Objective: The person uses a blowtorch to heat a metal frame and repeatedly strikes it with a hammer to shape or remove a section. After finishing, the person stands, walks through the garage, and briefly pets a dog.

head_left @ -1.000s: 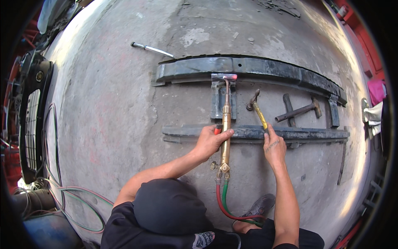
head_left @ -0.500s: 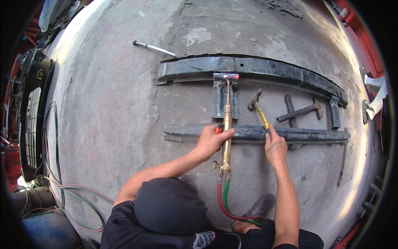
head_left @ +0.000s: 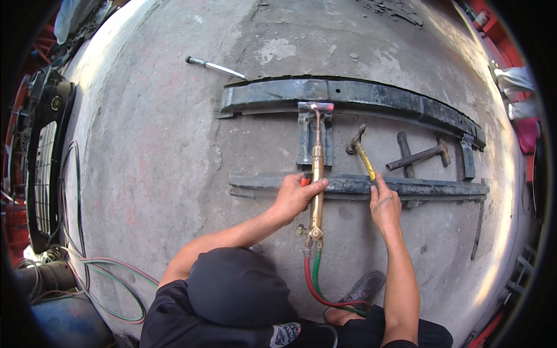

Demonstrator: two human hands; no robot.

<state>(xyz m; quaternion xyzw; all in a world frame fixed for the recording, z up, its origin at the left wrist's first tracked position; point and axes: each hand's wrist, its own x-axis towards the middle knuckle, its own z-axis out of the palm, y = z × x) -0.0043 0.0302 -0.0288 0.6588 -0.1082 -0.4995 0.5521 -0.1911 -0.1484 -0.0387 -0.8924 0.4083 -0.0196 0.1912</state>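
Two hands grip: left, torch, long axis pointing away; right, slanted hammer

One left hand, one right hand; one brass torch with one red hose and one green hose. Two hammers, two short brackets, two long metal beams, one chrome rod — and one dark bumper near the floor's left edge.

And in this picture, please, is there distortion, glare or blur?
Head view: fisheye distortion curves the edges of the floor, corners go black; head view: bright glare bands lie toward left and right; head view: brass torch and yellow-handled hammer look fairly sharp.
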